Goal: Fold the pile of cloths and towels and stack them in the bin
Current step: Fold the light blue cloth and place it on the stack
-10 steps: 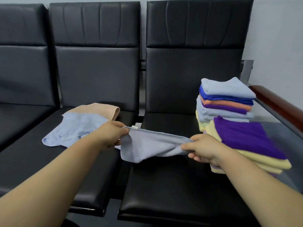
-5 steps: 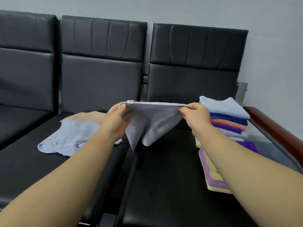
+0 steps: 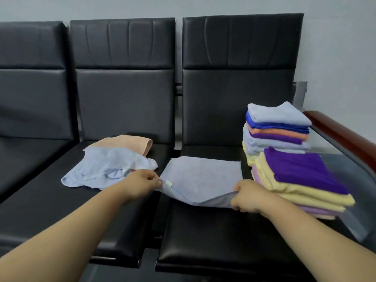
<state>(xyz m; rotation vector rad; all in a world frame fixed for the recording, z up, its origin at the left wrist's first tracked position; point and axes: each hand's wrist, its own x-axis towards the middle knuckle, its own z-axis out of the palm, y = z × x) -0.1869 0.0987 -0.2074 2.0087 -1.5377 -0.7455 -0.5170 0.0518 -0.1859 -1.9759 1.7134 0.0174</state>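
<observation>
A grey-blue cloth lies spread on the right black seat, its far edge flat and its near edge lifted. My left hand pinches the near left corner beside a small white tag. My right hand pinches the near right corner. Two folded stacks stand at the seat's right: a tall far stack topped by a light blue towel, and a nearer stack of yellow and lilac towels topped by a purple one. No bin is visible.
On the middle seat lie a crumpled light blue cloth and a peach cloth behind it. A brown wooden armrest runs along the right. A gap separates the two seats. Grey wall behind the black backrests.
Both hands raised the cloth in the air, then brought it down. It now lies spread on the right seat, with only its near edge held up.
</observation>
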